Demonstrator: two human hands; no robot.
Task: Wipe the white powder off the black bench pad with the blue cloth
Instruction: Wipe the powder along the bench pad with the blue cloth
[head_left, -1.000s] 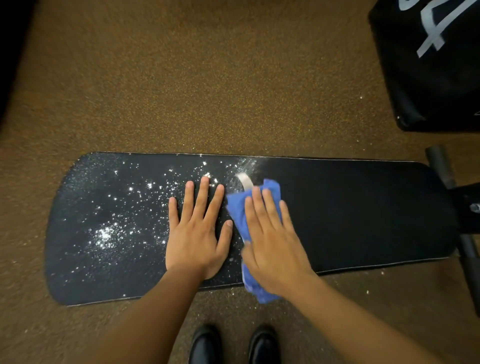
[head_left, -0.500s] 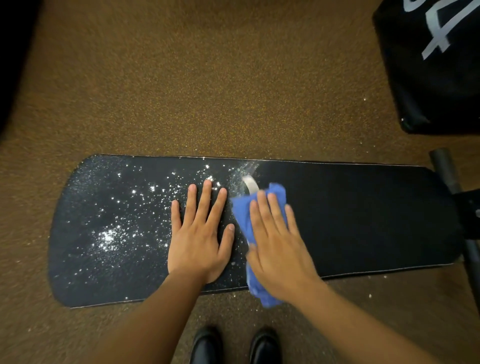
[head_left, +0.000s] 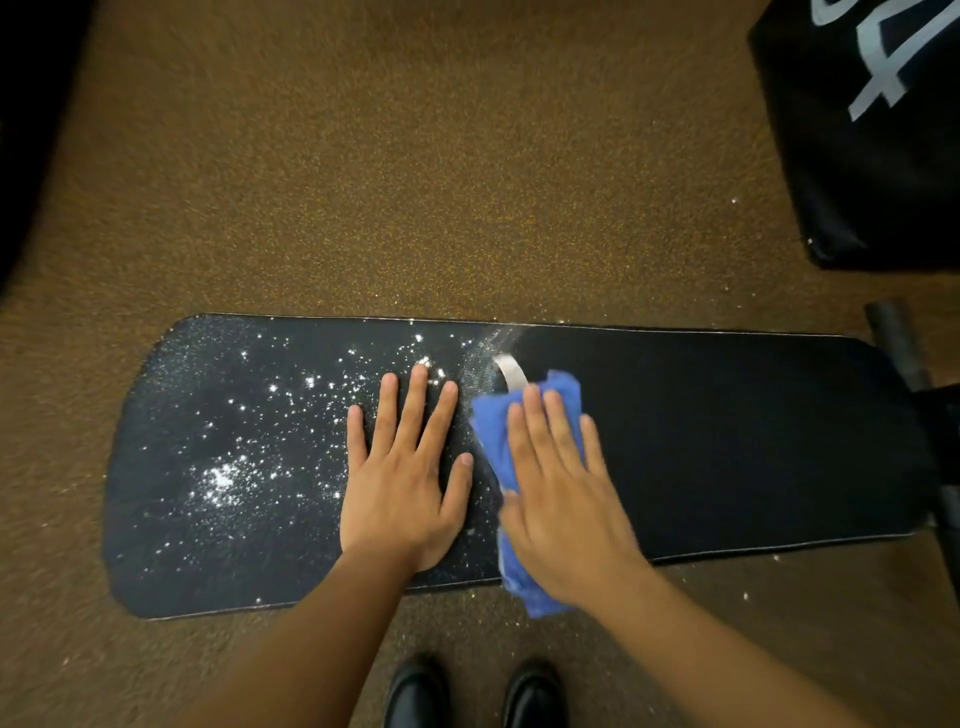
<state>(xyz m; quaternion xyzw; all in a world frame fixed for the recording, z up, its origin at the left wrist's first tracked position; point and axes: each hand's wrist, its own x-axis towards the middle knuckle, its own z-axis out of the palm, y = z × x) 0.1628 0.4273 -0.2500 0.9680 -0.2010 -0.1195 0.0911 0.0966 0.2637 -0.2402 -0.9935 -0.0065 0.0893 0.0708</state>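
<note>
The long black bench pad (head_left: 727, 441) lies across the view over a brown floor. White powder (head_left: 223, 478) speckles its left half; the right half looks dark and clean. My left hand (head_left: 405, 483) lies flat on the pad with fingers spread, empty, at the edge of the powdered part. Just to its right my right hand (head_left: 561, 493) presses flat on the blue cloth (head_left: 498, 431), which is bunched under the palm and hangs over the pad's near edge. A pale strip (head_left: 509, 371) pokes out beyond the cloth.
A black padded block with white lettering (head_left: 872, 130) stands at the upper right. A dark metal bar (head_left: 898, 348) runs past the pad's right end. My two black shoes (head_left: 467, 696) are at the bottom. Specks of powder lie on the brown floor (head_left: 415, 182).
My right hand and the cloth have slid slightly right and away from me along the pad. My left hand has stayed flat in the same spot.
</note>
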